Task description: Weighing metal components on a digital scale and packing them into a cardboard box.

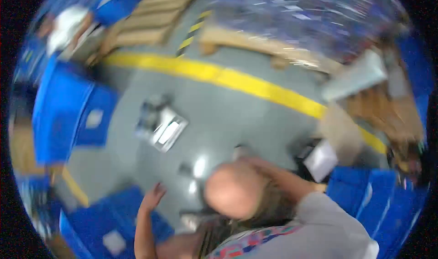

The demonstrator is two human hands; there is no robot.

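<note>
Motion blur smears the whole head view. My left hand (156, 196) hangs over the floor beside a blue bin at the lower left. Its fingers look spread, and no object shows in them. My right arm reaches forward past my bent knee (232, 190). At its end my right hand (247, 160) is partly behind the knee, close to a small dark and white shape that may be my shoe (239, 151). Its fingers are too blurred to read. Ahead on the floor lies a silver, box-like device (170, 130) with a dark part beside it.
Blue bins (93, 115) stand left, with another blue bin (114, 218) lower left and more blue containers (360, 193) lower right. A yellow floor line (219, 75) crosses ahead. Beyond are a wrapped pallet load (292, 19) and stacked pallets (150, 17). A person (68, 28) is far left.
</note>
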